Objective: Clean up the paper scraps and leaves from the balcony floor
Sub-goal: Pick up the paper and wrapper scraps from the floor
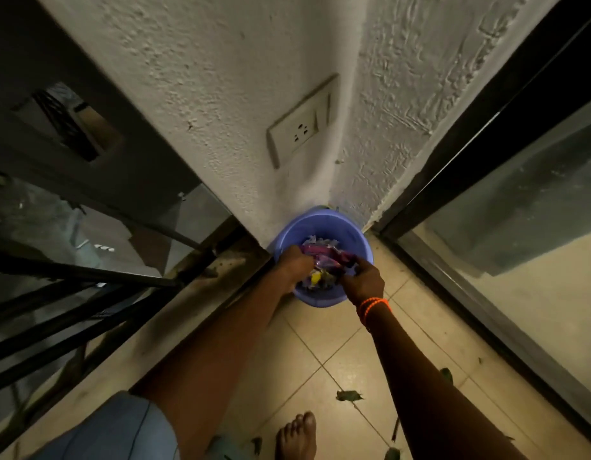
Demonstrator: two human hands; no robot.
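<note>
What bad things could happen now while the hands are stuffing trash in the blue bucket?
1. Both hands, left hand and right hand, hold a pink wrapper over the blue bucket; scraps might spill out if it is pressed too hard.
2. Leaves lie on the floor tiles by the bare foot; stepping could scatter them.
3. The bucket could tip toward the railing.

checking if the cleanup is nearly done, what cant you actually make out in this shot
Head view only:
- Bucket contents: left hand and right hand cover much of the scraps; how full it is is unclear.
- Both hands' fingertips: hidden in the pink wrapper.
- Leaves on the floor: the frame's bottom edge and the arms cut off the rest.
</note>
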